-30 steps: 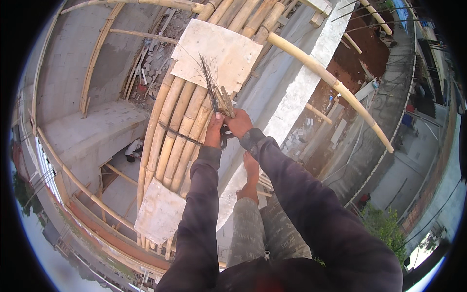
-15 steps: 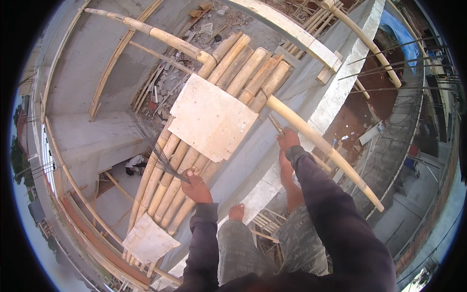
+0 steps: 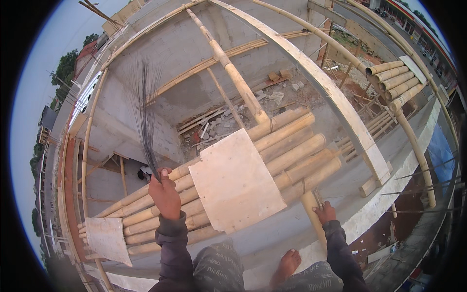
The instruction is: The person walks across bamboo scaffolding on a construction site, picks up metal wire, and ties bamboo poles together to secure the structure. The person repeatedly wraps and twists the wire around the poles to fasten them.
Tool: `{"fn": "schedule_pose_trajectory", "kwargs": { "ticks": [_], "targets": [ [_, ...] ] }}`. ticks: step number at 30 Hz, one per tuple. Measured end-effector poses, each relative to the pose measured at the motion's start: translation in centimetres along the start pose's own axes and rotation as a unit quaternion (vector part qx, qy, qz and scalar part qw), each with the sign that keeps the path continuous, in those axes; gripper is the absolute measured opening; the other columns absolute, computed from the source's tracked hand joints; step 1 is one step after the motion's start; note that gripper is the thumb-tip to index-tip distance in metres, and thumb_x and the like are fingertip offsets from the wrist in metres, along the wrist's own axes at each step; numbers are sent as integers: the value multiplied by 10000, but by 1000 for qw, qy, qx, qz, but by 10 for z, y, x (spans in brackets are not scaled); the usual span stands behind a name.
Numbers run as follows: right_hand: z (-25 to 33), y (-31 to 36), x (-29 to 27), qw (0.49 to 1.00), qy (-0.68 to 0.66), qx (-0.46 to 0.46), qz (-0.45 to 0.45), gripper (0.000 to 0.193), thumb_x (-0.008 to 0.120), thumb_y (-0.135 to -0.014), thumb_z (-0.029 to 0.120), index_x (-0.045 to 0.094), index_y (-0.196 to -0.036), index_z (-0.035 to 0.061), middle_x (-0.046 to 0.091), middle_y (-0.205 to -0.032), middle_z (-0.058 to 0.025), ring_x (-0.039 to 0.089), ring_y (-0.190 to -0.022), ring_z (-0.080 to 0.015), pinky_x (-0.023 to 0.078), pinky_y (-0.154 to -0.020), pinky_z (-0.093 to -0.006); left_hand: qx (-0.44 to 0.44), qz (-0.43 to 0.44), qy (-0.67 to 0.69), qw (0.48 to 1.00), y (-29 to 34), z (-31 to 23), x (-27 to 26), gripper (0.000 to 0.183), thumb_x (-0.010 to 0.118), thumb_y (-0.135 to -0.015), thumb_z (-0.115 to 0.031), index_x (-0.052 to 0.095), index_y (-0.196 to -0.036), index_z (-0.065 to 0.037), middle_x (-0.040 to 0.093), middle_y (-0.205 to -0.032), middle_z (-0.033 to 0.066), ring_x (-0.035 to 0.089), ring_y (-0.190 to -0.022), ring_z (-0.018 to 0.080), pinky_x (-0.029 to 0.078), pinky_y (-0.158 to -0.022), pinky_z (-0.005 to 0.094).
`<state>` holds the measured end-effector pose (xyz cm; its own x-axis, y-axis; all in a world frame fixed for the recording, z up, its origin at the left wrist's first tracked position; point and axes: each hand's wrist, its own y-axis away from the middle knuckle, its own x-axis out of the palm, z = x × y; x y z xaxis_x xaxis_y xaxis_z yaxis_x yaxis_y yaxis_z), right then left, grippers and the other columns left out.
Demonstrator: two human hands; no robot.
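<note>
My left hand (image 3: 165, 197) is closed around the lower end of a bundle of thin dark tie wires (image 3: 147, 131), which fan out upward. It is above a row of bamboo poles (image 3: 146, 221), left of a pale square board (image 3: 238, 182) lying across them. My right hand (image 3: 325, 212) is at a thicker bamboo pole (image 3: 311, 214) that runs under the row's right end. Its fingers are curled on a narrow plier-like tool (image 3: 317, 196), mostly hidden by the hand. Whether the hand rests on the pole cannot be told.
I am high on a concrete wall ledge (image 3: 262, 243), one bare foot (image 3: 290, 261) on it. Rubble (image 3: 214, 129) lies far below. Another person (image 3: 144, 172) is down at the left. A smaller board (image 3: 104, 238) lies across the poles; a long beam (image 3: 335, 97) crosses at the right.
My view has turned and tilted up, showing more sky and street. The wire bundle now points more upright. My right hand has come to the thick bamboo pole near the row's end.
</note>
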<state>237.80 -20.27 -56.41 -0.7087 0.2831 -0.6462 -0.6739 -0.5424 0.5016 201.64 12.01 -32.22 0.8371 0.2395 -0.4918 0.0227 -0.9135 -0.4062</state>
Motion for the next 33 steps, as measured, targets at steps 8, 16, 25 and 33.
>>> {"fn": "schedule_pose_trajectory", "kwargs": {
  "ticks": [8, 16, 25, 33],
  "targets": [
    [10, 10, 3, 983, 160, -59, 62, 922, 812, -553, 471, 408, -1196, -51, 606, -1013, -289, 595, -958, -427, 491, -818, -438, -84, 126, -417, 896, 64, 149, 70, 189, 555, -891, -228, 575, -942, -47, 566, -983, 163, 562, -918, 357, 474, -758, 455],
    [13, 14, 6, 987, 151, -31, 39, 820, 773, -564, 398, 431, -1154, -57, 607, -1012, -285, 595, -979, -408, 493, -830, -434, -68, 104, -398, 909, 59, 173, 94, 260, 502, -921, -278, 595, -921, -35, 562, -999, 137, 538, -960, 337, 470, -796, 443],
    [-13, 33, 4, 991, 124, -40, 41, 806, 798, -544, 394, 435, -1124, -31, 608, -1003, -274, 596, -958, -415, 493, -823, -442, -68, 172, -396, 899, 71, 173, 72, 263, 494, -922, -268, 584, -947, -22, 555, -1042, 109, 533, -973, 313, 480, -803, 425],
    [-23, 44, 3, 989, 142, -36, 16, 769, 806, -553, 363, 431, -1098, -29, 606, -1001, -281, 604, -947, -417, 498, -825, -444, -70, 153, -402, 900, 84, 167, 70, 274, 493, -925, -272, 579, -948, -13, 553, -1033, 127, 533, -983, 318, 479, -806, 432]
  ]
}}
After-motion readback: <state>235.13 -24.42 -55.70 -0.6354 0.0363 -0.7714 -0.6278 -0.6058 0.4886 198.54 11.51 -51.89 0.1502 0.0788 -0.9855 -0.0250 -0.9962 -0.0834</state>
